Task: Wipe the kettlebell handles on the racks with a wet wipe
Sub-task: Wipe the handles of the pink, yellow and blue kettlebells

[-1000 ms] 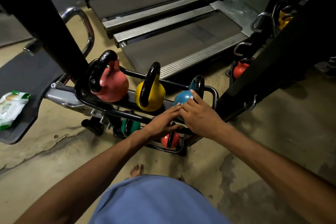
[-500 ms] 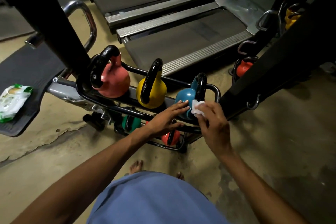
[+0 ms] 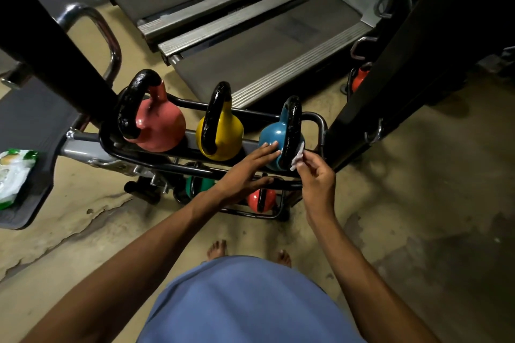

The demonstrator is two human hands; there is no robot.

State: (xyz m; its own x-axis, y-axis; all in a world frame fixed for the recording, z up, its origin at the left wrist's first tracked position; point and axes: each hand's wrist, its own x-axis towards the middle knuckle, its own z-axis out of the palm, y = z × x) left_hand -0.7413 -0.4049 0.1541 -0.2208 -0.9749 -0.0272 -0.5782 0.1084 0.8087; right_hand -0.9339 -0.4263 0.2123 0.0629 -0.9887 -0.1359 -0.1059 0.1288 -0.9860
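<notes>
At the rack's [image 3: 320,120] right end, blue kettlebell [image 3: 271,136] steadied by flat-fingered left hand [image 3: 245,172], wet wipe [image 3: 297,157] pinched against its handle [image 3: 292,125] by right hand [image 3: 317,175]; wipe could be dropped if snagged.

A black rack [image 3: 316,116] holds three kettlebells on top: a red kettlebell [image 3: 160,127], a yellow kettlebell [image 3: 225,131] and a blue kettlebell [image 3: 270,136]. Each one has a black handle. The left hand [image 3: 248,172] lies with straight fingers on the blue kettlebell's round side. The right hand [image 3: 317,175] pinches a small white wet wipe [image 3: 297,157] and holds it against the right side of the blue kettlebell's handle [image 3: 292,125]. Lower in the rack sit a green kettlebell [image 3: 199,185] and a small red kettlebell [image 3: 264,199]. A pack of wipes [image 3: 14,175] lies on a dark platform [image 3: 33,125] at the far left. Two treadmills [image 3: 264,44] stand behind the rack.
</notes>
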